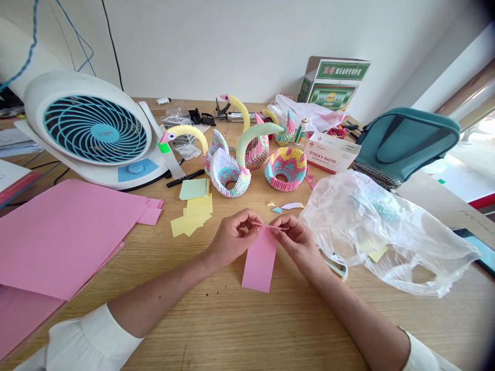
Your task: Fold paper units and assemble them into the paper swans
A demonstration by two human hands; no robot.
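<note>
Along the left edge of the tabletop [185,330], we find large pink sheets [69,226] overlapping one another and reaching into the near left corner. Behind them, toward the far left corner, stands a white fan [95,134] with a blue grille. Small pink pieces [150,214] lie at the right side of the sheets. Next come a black pen [185,178] and overlapping green and yellow paper squares [199,206]. Beyond these, between the middle of the tabletop and its far edge, we note several paper swans [221,178] with curved necks.

Nearer the near edge, we see the left hand [234,234], its thumb and forefinger pinched together on the upper left end of a pink strip [259,263]. The strip is at mid-tabletop, its long face toward us; we cannot tell whether its lower end touches the wood. Behind it sit a patterned paper bowl [286,180] and a few paper scraps [293,205]. The right hand [299,242] pinches the strip's upper right end between thumb and fingers.

Further right we observe a sticky-note carton [330,157], a crumpled plastic bag [348,211] and, toward the far right corner, a teal bag [417,136].
</note>
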